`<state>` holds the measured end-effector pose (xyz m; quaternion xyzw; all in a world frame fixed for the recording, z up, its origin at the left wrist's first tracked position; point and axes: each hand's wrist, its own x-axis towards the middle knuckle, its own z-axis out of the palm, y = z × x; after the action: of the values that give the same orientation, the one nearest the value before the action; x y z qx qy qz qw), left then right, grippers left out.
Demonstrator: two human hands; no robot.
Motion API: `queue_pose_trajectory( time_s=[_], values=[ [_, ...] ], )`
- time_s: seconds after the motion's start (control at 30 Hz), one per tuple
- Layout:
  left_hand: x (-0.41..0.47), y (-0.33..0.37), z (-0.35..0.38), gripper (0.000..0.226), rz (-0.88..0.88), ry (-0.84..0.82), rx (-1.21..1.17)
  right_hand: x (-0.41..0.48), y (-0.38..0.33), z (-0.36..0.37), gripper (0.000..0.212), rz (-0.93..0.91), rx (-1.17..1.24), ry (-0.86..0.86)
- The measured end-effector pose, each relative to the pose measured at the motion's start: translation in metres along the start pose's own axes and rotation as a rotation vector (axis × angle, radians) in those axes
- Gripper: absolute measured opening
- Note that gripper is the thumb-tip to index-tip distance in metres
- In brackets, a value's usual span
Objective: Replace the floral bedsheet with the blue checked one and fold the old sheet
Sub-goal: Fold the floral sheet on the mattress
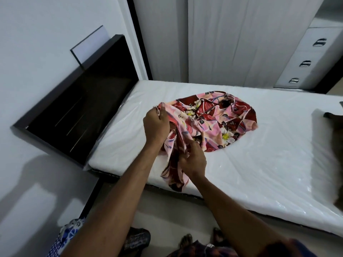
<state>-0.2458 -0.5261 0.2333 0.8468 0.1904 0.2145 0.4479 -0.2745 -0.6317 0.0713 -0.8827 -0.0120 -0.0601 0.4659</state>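
The floral bedsheet lies bunched on the mattress, just beyond both hands. The left hand clenches a raised edge of it. The right hand, lower and nearer, grips gathered folds hanging to the mattress's near edge. Bare mattress extends right of the right hand. The dark headboard stands left of the left hand.

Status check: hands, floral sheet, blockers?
Left hand and right hand both grip floral sheet. Sheet bunched on mattress, not folded. Dark item far right, clear of it.
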Motion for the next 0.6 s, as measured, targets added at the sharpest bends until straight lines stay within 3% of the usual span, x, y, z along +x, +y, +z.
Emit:
queue_pose_trajectory(
  time_s=[0.17, 0.43, 0.6],
  values=[
    [0.021, 0.021, 0.008, 0.044, -0.286, 0.024, -0.405, 0.030, 0.015, -0.011, 0.037, 0.133, -0.201, 0.009],
    [0.061, 0.039, -0.013, 0.029, -0.542, 0.165, -0.820, 0.066, 0.045, -0.052, 0.021, 0.249, -0.241, 0.067],
    [0.076, 0.046, -0.026, 0.023, -0.515, 0.214, -0.832, 0.046, 0.095, -0.065, 0.022, 0.357, -0.340, 0.053]
  ],
)
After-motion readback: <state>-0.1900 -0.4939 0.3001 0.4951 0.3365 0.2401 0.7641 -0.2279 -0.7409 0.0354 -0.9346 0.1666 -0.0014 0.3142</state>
